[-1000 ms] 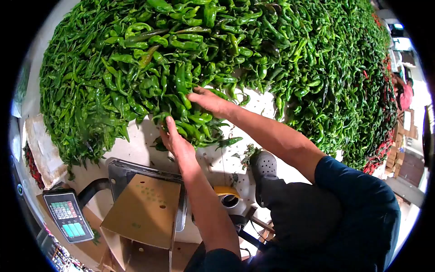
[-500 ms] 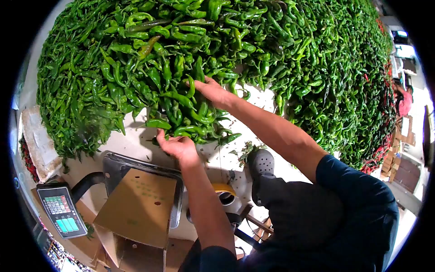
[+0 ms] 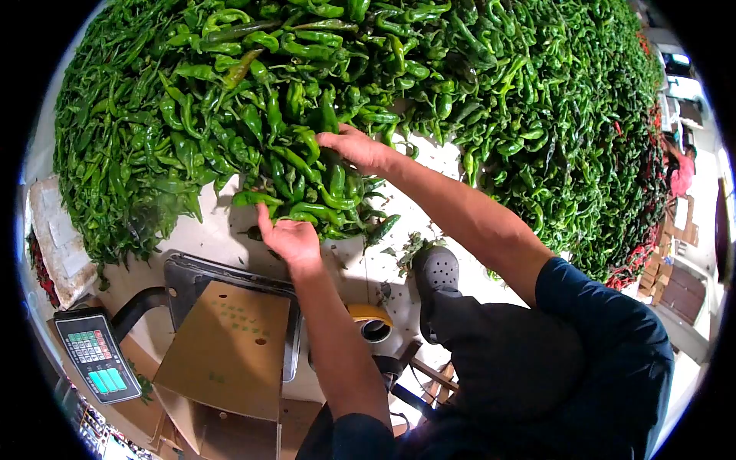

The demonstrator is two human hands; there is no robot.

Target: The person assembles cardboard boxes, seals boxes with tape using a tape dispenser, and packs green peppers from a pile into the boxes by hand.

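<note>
A great heap of long green peppers [image 3: 207, 107] spreads over the floor ahead. My left hand [image 3: 291, 239] is palm up at its near edge, thumb stretched out apart and touching one pepper [image 3: 257, 198]; its fingertips are partly hidden under the peppers. On the far right side of the same small bunch, my right hand [image 3: 354, 149] curls around peppers, thumb beside a curved one [image 3: 309, 146]. Its other fingers are mostly hidden behind the bunch. Between my hands lie several more peppers [image 3: 318, 211].
A platform scale [image 3: 178, 287] stands nearby with a cardboard box [image 3: 222, 345] on it and its keypad display [image 3: 100, 356] at left. Tape roll [image 3: 374, 323] and my shoe [image 3: 438, 277] are close. Foam box [image 3: 61, 238] sits left; another person [image 3: 681, 172] is far right.
Both hands have shifted slightly leftward in view, along with the whole scene. My left thumb has lifted away from its fingers, while my right hand stays at the same bunch.
</note>
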